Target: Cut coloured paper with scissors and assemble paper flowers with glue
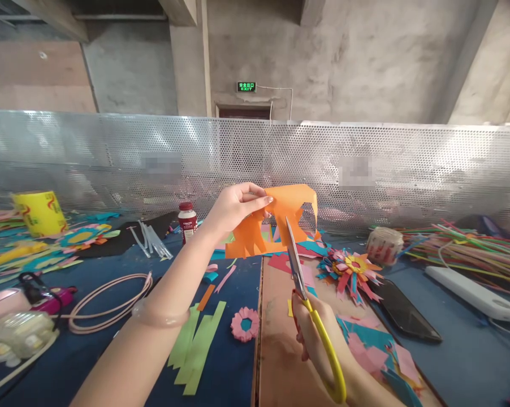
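Observation:
My left hand [244,204] pinches a sheet of orange paper [291,198] at its upper left edge and holds it up above the table. The paper is bent over, with several slits and cut-out gaps along its lower parts. In my right hand [318,325] is a pair of scissors [296,265] with yellow handles. Its blades point up and their tips meet the front of the paper; whether they are spread cannot be made out. Below lie a pink paper ring [245,324] with a scalloped edge and several light green paper strips [199,350].
A multicoloured paper flower [354,265], a black phone [407,311] and a white power strip [475,293] lie at right. Left are a coiled pink cable [111,302], a bottle [187,221] and a yellow tape roll [40,213]. A perforated metal panel [255,158] stands behind.

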The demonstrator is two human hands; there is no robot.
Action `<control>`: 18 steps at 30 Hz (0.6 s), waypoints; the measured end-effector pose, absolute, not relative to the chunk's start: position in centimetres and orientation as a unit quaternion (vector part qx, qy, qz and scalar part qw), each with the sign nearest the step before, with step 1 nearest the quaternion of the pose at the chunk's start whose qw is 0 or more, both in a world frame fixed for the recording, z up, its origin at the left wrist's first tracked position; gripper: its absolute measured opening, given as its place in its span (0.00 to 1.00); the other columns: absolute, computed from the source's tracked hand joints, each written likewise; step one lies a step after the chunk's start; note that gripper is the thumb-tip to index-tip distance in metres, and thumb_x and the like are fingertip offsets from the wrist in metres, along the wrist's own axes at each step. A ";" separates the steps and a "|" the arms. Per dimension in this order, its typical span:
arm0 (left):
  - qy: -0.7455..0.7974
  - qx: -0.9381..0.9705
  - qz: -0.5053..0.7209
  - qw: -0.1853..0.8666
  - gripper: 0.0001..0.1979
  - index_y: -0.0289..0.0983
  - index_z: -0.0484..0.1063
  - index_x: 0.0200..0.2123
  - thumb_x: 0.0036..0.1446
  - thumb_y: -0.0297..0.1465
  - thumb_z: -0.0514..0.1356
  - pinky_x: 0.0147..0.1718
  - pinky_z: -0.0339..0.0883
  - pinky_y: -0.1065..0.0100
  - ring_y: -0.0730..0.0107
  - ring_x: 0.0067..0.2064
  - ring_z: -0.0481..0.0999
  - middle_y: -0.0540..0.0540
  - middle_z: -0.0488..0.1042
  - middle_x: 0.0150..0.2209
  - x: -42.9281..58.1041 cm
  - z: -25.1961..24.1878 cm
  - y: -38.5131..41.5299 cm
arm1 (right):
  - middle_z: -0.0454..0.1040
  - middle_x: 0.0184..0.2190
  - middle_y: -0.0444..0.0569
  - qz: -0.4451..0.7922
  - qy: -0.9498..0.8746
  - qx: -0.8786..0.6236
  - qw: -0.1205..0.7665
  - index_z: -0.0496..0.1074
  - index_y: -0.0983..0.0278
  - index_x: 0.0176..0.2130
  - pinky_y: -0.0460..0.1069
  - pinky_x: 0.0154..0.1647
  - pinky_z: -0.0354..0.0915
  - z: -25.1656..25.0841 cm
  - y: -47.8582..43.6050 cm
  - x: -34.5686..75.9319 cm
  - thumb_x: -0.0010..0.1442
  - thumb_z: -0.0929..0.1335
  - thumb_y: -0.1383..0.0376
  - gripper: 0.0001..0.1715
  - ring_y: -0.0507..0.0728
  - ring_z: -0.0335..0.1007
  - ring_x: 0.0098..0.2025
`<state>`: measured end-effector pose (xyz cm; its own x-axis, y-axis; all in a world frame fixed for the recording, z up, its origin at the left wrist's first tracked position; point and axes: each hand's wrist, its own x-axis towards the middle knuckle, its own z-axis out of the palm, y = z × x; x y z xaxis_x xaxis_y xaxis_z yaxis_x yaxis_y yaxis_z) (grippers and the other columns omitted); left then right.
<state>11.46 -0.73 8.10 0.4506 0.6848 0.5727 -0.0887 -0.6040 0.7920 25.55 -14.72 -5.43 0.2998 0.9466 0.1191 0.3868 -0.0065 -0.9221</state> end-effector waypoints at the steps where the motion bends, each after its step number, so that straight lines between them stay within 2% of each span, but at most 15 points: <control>1: 0.203 0.753 0.485 0.396 0.12 0.37 0.68 0.31 0.49 0.37 0.65 0.28 0.68 0.70 0.72 0.27 0.76 0.49 0.76 0.27 11.4 8.1 -0.7 | 0.51 0.17 0.37 0.287 -0.515 -0.648 0.482 0.53 0.61 0.23 0.43 0.15 0.50 -5.4 -14.8 25.6 0.59 0.56 0.53 0.19 0.49 0.54 0.17; 8: 0.193 0.747 0.491 0.404 0.11 0.36 0.68 0.31 0.49 0.36 0.64 0.32 0.70 0.69 0.71 0.28 0.77 0.49 0.76 0.27 11.4 8.3 -1.2 | 0.50 0.17 0.37 0.286 -0.512 -0.657 0.474 0.52 0.60 0.23 0.44 0.14 0.50 -5.3 -14.8 25.6 0.59 0.55 0.50 0.21 0.49 0.52 0.16; 18: 0.203 0.738 0.490 0.418 0.10 0.36 0.69 0.32 0.49 0.35 0.64 0.33 0.69 0.68 0.72 0.28 0.77 0.47 0.76 0.30 11.1 8.1 -0.6 | 0.54 0.15 0.36 0.252 -0.557 -0.637 0.469 0.58 0.60 0.26 0.43 0.16 0.51 -6.4 -13.9 25.7 0.57 0.60 0.56 0.13 0.49 0.54 0.17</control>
